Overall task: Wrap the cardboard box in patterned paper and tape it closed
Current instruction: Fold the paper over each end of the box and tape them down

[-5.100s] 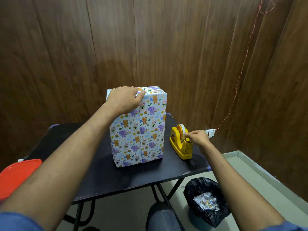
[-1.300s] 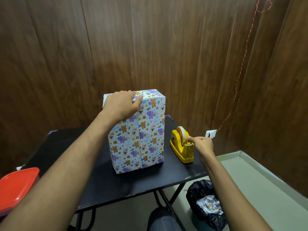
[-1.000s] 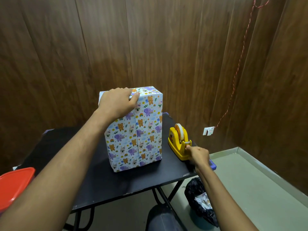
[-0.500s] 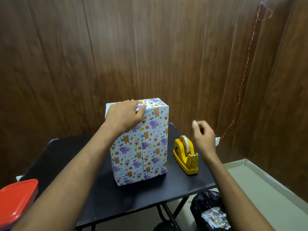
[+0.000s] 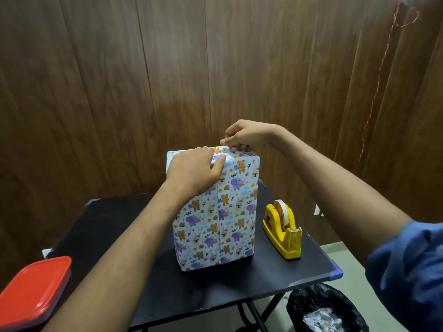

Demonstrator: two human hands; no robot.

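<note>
The wrapped box [image 5: 215, 212] served as the landmark: it stood upright on the black bench [image 5: 119, 236], long axis vertical, its paper seam running down the face nearest the camera. Far to its left, at the bench's near corner, lay a red lid [image 5: 33, 288]. The left hand [image 5: 196, 171] lay over the box's top left edge, fingers spread flat on the folded top and thumb along the front face, pressing the paper down rather than gripping. Just right of it, above the top's middle, the right hand [image 5: 244, 137] hovered with fingers drawn together in a pinch; a strip of tape was probably between them, though it was too faint to confirm. The top flap lay directly beneath that pinch, so the right hand was the nearer one for laying anything across the fold, probably with a short drop. To the box's right stood a yellow tape dispenser [image 5: 282, 228], close but apart. Below the bench on that side sat a black-lined bin [image 5: 323, 307]. Dark wood panelling closed the room behind.
</note>
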